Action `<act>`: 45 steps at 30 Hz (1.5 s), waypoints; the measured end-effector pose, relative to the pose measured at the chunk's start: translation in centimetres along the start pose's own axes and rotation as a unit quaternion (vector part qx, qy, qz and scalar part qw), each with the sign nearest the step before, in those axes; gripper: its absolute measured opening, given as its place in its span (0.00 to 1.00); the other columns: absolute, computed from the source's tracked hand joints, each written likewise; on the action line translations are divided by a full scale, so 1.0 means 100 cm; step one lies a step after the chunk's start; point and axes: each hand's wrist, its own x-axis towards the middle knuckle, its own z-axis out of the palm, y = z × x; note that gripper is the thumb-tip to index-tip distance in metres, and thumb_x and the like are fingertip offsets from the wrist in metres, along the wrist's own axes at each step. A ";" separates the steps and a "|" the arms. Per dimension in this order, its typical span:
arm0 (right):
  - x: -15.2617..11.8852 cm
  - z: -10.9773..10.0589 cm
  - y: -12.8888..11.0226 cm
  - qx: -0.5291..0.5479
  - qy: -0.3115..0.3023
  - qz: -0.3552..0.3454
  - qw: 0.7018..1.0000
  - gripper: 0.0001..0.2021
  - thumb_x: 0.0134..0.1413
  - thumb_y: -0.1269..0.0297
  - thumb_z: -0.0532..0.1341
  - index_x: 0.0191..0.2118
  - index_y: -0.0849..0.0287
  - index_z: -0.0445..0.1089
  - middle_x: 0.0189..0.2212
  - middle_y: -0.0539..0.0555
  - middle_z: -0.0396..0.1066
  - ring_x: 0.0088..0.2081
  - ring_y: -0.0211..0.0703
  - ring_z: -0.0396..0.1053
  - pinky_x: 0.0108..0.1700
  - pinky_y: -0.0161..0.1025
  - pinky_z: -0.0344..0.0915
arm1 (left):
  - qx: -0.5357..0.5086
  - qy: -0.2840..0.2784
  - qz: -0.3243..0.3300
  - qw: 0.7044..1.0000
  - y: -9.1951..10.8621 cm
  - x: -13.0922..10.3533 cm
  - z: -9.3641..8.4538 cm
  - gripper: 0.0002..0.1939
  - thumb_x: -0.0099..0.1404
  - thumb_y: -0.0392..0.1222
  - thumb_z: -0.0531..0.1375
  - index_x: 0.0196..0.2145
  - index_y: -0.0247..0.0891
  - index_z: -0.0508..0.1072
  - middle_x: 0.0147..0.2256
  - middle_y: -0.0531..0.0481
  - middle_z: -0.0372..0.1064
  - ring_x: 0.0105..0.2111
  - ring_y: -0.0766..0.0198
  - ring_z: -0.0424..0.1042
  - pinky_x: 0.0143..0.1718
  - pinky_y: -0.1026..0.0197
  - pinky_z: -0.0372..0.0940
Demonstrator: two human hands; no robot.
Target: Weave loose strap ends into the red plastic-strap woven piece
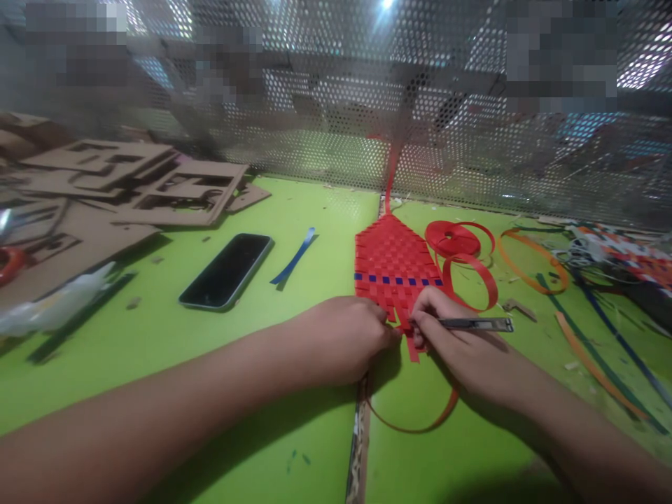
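A red piece woven from flat strips [391, 248], with a row of blue checks across it and a pointed far end, lies on the green tabletop. Curled at its near edge, my left hand [349, 339] grips the loose red strip ends, fingertips partly hidden. From the other side, my right hand [454, 332] holds a slim silver craft knife [480, 324] by the strip ends; the knife's tip is hidden by the fingers. Some red ends [414, 350] stick out between both hands.
A coil of red strip [451, 239] lies right of the weave. Leftward are a blue strip [295, 257], a phone [228, 271] and stacked cut cardboard [183, 192]. Orange and dark strips [598, 364] spread at right. A perforated metal panel [325, 105] stands behind.
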 end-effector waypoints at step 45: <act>-0.004 -0.002 -0.008 -0.015 -0.033 0.062 0.997 0.13 0.75 0.52 0.48 0.38 0.49 0.60 0.30 0.46 0.69 0.31 0.44 0.68 0.32 0.41 0.61 | 0.014 0.014 -0.033 0.999 0.005 0.001 0.002 0.08 0.66 0.28 0.63 0.36 0.36 0.82 0.30 0.47 0.75 0.30 0.60 0.72 0.32 0.60 0.66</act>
